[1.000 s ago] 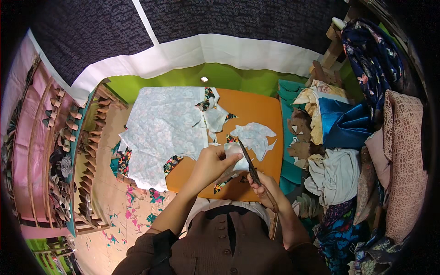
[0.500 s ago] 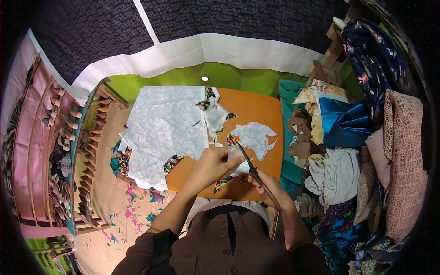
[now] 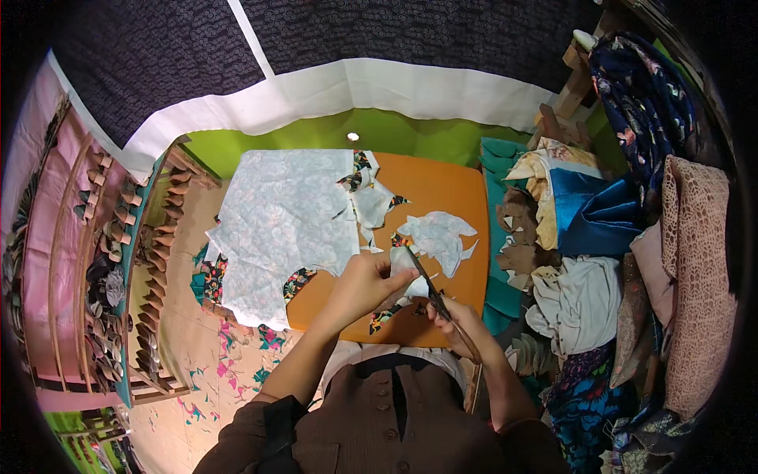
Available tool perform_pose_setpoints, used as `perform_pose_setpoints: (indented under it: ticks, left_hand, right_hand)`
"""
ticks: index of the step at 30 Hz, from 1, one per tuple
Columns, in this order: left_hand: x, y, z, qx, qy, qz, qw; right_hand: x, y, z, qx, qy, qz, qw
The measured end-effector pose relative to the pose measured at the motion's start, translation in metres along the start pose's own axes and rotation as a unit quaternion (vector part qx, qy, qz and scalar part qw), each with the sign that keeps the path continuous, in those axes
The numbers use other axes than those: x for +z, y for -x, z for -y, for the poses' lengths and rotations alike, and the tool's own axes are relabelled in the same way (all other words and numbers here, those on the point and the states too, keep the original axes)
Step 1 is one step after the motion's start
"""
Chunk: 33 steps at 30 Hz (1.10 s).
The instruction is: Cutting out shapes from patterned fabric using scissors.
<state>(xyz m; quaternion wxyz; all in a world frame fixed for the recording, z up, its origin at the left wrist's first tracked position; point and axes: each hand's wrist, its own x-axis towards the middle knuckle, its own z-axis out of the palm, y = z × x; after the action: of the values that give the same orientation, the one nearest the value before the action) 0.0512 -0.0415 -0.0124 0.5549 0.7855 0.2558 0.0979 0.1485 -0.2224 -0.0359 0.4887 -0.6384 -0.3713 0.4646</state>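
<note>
My left hand (image 3: 365, 283) is closed on a small piece of pale fabric (image 3: 401, 259), its thumb lying on top. Wrapped round the handles of dark metal scissors (image 3: 430, 287) is my right hand (image 3: 464, 325). The blades point away from me and lie along the right edge of that piece; whether they cut into it I cannot tell. Just beyond the scissors rests a small heap of cut pale pieces (image 3: 439, 237). A large pale fabric sheet (image 3: 284, 205), printed with dark flowers on its other side, spreads over the left of the orange table (image 3: 430, 178).
Dark floral scraps (image 3: 384, 317) lie near the table's front edge. Folded cloths, including a shiny blue one (image 3: 596, 209), pile up on the right. Racks of shoe-shaped forms (image 3: 150, 304) stand left, and coloured offcuts (image 3: 229, 371) litter the floor.
The scissors and the held fabric piece have shifted very slightly left. Both hands keep their holds, and the large sheet lies as before.
</note>
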Motion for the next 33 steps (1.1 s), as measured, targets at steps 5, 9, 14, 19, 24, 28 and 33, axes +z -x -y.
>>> perform_pose_setpoints:
  ticks: [5, 9, 14, 19, 24, 28, 33]
  left_hand:
    - [0.003, 0.001, 0.002, 0.026, -0.039, 0.013, 0.999]
    - [0.003, 0.002, -0.003, 0.019, -0.045, 0.051, 0.998]
    - [0.004, 0.001, 0.001, 0.015, -0.028, 0.039, 0.999]
    - [0.0, 0.005, -0.01, -0.016, -0.014, 0.035, 0.999]
    - [-0.001, 0.006, -0.015, -0.035, 0.003, 0.043, 0.998]
    - [-0.002, 0.007, -0.014, -0.003, -0.049, 0.058, 0.997]
    - [-0.002, 0.007, -0.005, -0.025, -0.034, 0.06, 0.997]
  right_hand:
    - [0.001, -0.004, -0.008, 0.096, -0.169, 0.011, 0.981]
    - [0.003, -0.006, -0.004, 0.217, -0.354, -0.015, 0.91]
    - [0.006, -0.006, -0.016, 0.172, -0.348, -0.018, 0.921]
    - [0.006, -0.002, -0.007, -0.011, -0.06, -0.009, 0.998]
    - [0.0, 0.0, -0.012, -0.014, -0.01, -0.004, 1.0]
    - [0.003, -0.003, -0.013, -0.026, 0.004, -0.024, 0.999]
    - [0.003, -0.002, -0.01, -0.048, 0.032, -0.032, 0.998]
